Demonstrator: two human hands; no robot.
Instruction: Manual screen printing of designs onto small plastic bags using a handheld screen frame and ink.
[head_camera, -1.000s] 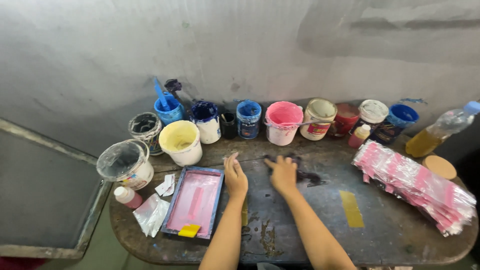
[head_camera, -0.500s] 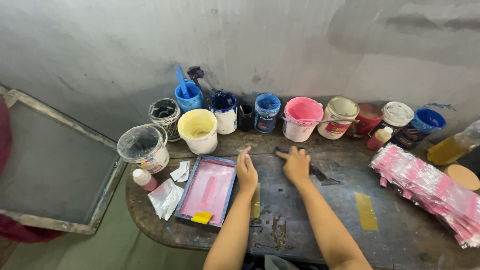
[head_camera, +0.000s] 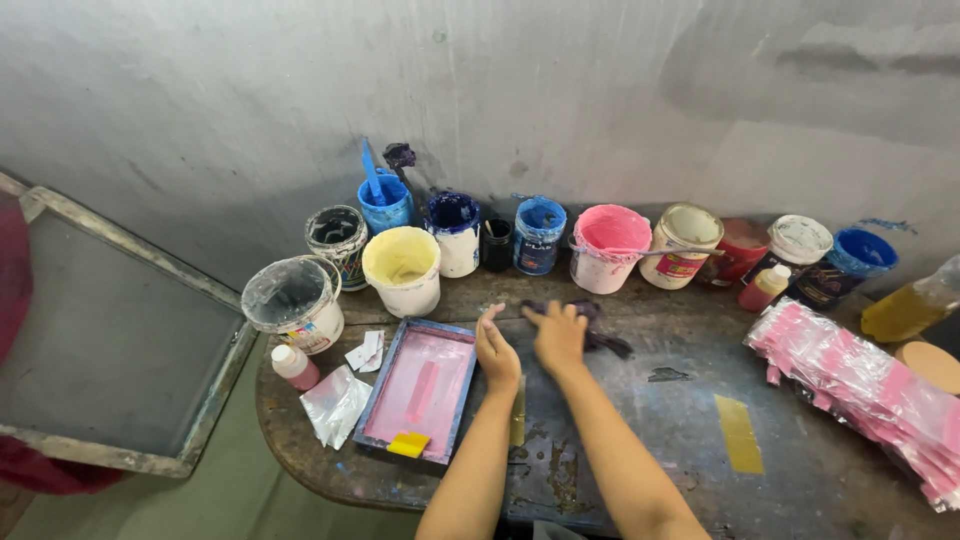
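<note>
My left hand (head_camera: 497, 353) rests palm-down on the dark stained table (head_camera: 640, 440), its fingers apart, just right of a small blue-framed printing screen (head_camera: 415, 387) stained pink. My right hand (head_camera: 557, 335) lies flat beside it, fingers spread over a dark purple ink-stained rag (head_camera: 598, 337). A narrow yellowish strip (head_camera: 518, 412) lies on the table under my left wrist. Neither hand grips anything that I can see.
A row of paint tubs lines the wall: black (head_camera: 338, 235), blue (head_camera: 385, 205), cream (head_camera: 402, 265), pink (head_camera: 610, 245), several more. A plastic-covered tub (head_camera: 293, 300) and small bottle (head_camera: 295, 365) sit left. Pink packets (head_camera: 865, 385) are stacked right. A large screen frame (head_camera: 110, 330) leans at left.
The view has shifted, so everything sits a little more to the right. Both hands have moved closer together, with the right hand now over the dark rag.
</note>
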